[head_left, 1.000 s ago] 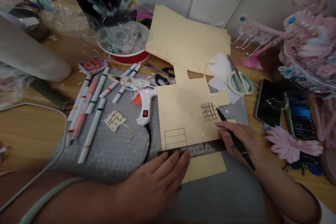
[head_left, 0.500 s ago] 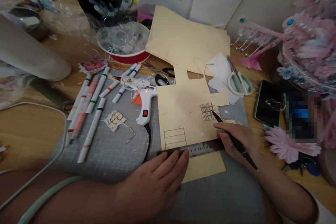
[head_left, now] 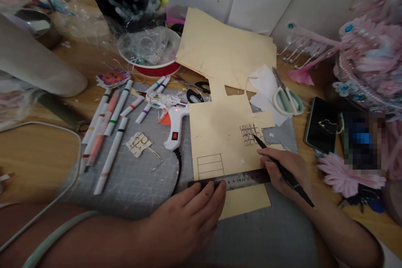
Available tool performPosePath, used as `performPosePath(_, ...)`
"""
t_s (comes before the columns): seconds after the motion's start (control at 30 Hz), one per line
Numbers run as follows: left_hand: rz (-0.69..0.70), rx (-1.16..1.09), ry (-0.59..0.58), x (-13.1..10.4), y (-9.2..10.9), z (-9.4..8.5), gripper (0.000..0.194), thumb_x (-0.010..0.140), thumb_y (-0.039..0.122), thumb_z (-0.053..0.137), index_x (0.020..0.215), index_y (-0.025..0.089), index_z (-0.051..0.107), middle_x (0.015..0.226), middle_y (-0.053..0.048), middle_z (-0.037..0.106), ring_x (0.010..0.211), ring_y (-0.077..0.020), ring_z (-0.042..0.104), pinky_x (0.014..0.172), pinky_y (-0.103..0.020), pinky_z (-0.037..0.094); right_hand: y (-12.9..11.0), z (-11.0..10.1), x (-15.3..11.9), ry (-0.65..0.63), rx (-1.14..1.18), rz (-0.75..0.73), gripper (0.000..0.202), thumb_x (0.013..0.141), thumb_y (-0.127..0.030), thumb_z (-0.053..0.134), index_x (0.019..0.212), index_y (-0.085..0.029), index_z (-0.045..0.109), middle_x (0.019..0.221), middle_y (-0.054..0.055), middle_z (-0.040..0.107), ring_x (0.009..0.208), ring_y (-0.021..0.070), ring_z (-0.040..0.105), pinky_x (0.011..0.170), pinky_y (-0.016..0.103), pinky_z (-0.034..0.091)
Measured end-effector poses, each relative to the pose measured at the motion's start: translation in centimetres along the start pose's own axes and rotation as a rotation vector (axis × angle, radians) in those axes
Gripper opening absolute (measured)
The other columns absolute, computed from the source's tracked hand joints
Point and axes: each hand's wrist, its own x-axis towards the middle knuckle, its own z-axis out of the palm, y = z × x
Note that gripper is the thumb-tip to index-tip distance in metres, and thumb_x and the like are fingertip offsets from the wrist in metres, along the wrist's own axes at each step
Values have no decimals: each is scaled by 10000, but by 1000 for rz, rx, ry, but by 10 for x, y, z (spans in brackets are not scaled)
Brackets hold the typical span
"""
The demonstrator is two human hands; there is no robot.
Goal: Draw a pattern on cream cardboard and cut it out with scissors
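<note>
A tan card sheet lies on the grey cutting mat. Rows of small black loops are drawn on its right part, and a ruled rectangle at its lower left. My right hand is closed round a black pen, whose tip is at the loops. Across the card's lower part lies a metal ruler. My left hand rests flat with its fingertips on the ruler's left part, holding nothing.
A white glue gun with a cord lies left of the card, beside several markers. Green-handled scissors and a phone are at the right. More card and a red-white bowl stand behind.
The pen in my right hand has tilted slightly, its rear end lower and further right. My left hand stays on the ruler. The whole view has shifted slightly.
</note>
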Motion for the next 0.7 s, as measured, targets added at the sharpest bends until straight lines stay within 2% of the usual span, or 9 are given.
performPosePath(0.33,4,-3,-21,0,0,1,400,903,362,438,1207,128,552,1346,-57,482,1132,-210,455,974,-327,303,1,1,4,-1,12,29,193,846,-152,421,947,-222,570,588,-11,638,477,122,610,429,217,453)
performPosePath(0.7,3,-2,-9,-1,1,1,406,897,356,450,1208,115,549,1339,-64,489,1131,-214,455,978,-332,299,8,6,-6,1,66,19,216,850,-171,444,1014,-232,571,655,-11,656,546,121,622,507,224,481)
